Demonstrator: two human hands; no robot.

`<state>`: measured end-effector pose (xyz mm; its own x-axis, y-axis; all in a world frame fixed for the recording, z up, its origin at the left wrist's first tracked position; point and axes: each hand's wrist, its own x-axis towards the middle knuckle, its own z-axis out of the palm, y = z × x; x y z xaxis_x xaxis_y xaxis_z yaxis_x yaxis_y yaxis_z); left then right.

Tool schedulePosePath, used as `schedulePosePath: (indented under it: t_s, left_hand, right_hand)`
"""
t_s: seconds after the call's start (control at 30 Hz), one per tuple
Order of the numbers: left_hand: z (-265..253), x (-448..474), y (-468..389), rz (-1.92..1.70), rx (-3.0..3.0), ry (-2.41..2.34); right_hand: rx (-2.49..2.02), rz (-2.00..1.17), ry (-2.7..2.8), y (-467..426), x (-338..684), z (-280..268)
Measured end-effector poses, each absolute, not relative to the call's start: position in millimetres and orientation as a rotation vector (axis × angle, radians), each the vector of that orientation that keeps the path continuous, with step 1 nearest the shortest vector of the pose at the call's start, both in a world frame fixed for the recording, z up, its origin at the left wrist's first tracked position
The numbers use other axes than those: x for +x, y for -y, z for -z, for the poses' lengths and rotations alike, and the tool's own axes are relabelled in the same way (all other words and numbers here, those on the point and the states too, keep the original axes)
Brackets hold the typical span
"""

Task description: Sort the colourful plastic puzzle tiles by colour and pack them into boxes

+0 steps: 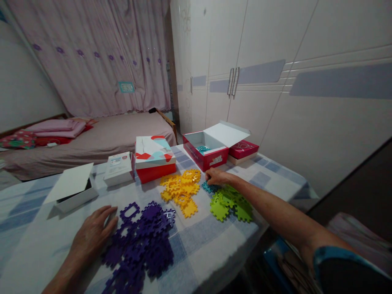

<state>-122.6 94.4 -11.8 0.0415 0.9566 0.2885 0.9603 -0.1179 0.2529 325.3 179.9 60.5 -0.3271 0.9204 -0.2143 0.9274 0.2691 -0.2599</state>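
My right hand [216, 177] reaches forward, fingers curled down and pressed together on the teal toothed building tiles [209, 188]; the exact grip is partly hidden. Lime-green building tiles [230, 204] lie just under my right forearm. To the left of that hand is a heap of yellow building tiles [183, 190], some with cut-out centres. My left hand [95, 228] rests on the table, fingers stretched out and holding nothing. Beside its fingertips spreads a large pile of purple building tiles [143, 241], both solid and frame-shaped.
A red box [204, 157] stands with its lid raised and teal tiles inside. Behind it on the right is a closed crimson box [245, 151]. A white-and-red box [155, 159], a small white box [118, 169] and a partly lidded white box [76, 198] line the checked tablecloth [196, 237].
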Motion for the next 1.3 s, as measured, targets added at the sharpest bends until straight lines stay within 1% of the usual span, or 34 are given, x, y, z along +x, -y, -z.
schedulePosePath:
  t_s: [0.2,0.33,0.4,0.57,0.63,0.7,0.77,0.83,0.97,1.0,1.03,1.07,1.17,1.23,1.27,1.3]
  left_hand:
    - [9.2,-118.9,-93.7,0.609,-2.256,2.100]
    - [5.6,-116.7,-91.8,0.608,-2.262,2.120]
    - [5.1,-116.8,-91.5,0.606,-2.259,2.123]
    - [8.5,-119.7,-93.1,0.655,-2.243,2.089]
    - [10.5,-121.0,-94.3,0.674,-2.240,2.089]
    - [12.3,-122.1,-95.2,0.689,-2.234,2.089]
    - [13.8,-123.1,-95.9,0.695,-2.234,2.082]
    - [15.3,-124.3,-96.4,0.687,-2.243,2.077]
    - [18.9,-128.1,-97.8,0.673,-2.246,2.082]
    - [19.8,-129.2,-98.2,0.673,-2.252,2.078]
    - [20.6,-130.3,-98.6,0.674,-2.259,2.072]
    - [21.2,-131.2,-98.9,0.674,-2.266,2.066]
    - [22.4,-132.9,-99.1,0.678,-2.267,2.058]
    - [23.3,-133.1,-98.9,0.688,-2.261,2.049]
    - [24.0,-133.0,-99.0,0.698,-2.255,2.044]
    - [24.8,-132.9,-99.2,0.711,-2.245,2.040]
  right_hand:
    - [1.681,0.583,-2.550,-176.0,332.1,-67.5]
    - [1.596,0.459,-2.593,-172.3,333.1,-62.6]
    - [1.639,0.442,-2.593,-171.8,332.8,-59.4]
    - [1.785,0.591,-2.626,-170.6,337.0,-55.9]
    - [1.788,0.741,-2.694,-168.4,340.6,-54.7]
    - [1.810,0.961,-2.740,-166.1,344.7,-54.3]
    - [1.891,1.124,-2.803,-166.0,348.4,-57.3]
    - [2.053,1.257,-2.871,-171.3,350.5,-65.6]
    - [2.533,1.669,-2.804,-204.9,346.8,-97.3]
    - [2.659,1.695,-2.792,-216.8,345.1,-106.5]
    - [2.783,1.634,-2.809,-228.6,343.7,-115.4]
    - [2.898,1.478,-2.840,-239.7,343.2,-123.3]
    - [3.180,0.693,-2.843,-261.1,348.7,-136.6]
    - [3.438,0.224,-2.627,-263.8,358.8,-134.5]
    - [3.600,0.058,-2.442,-262.7,365.4,-130.7]
    - [3.759,-0.041,-2.226,-260.7,372.5,-125.7]
